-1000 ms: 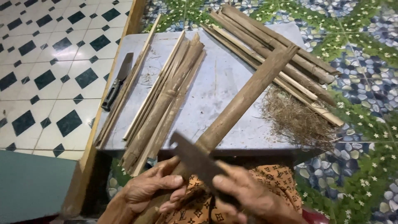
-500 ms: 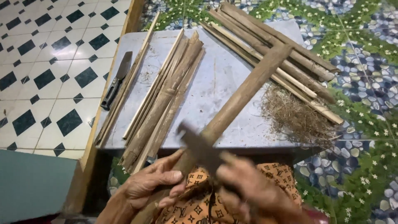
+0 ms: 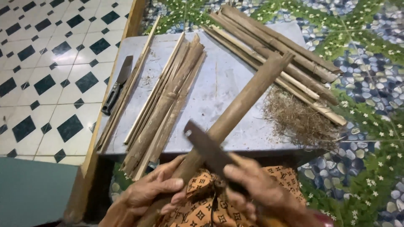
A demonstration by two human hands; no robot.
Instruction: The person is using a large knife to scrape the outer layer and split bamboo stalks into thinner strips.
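My left hand (image 3: 153, 191) grips the near end of a long brown bamboo stick (image 3: 244, 105) that slants up and to the right across a grey table (image 3: 219, 80). My right hand (image 3: 256, 191) holds a dark flat-bladed knife (image 3: 206, 147), whose blade lies against the stick just above my left hand. Below both hands a patterned orange cloth (image 3: 198, 206) covers my lap.
A pile of split bamboo strips (image 3: 164, 105) lies left of the stick, and more bamboo lengths (image 3: 273, 46) lie at the back right. Dry fibre shavings (image 3: 294, 117) sit at the table's right edge. A second knife (image 3: 118, 84) rests at the left edge, beside a tiled floor (image 3: 46, 63).
The knife blade has moved up along the stick and slightly left, from low near my hands to higher against the stick. My left hand keeps its grip.
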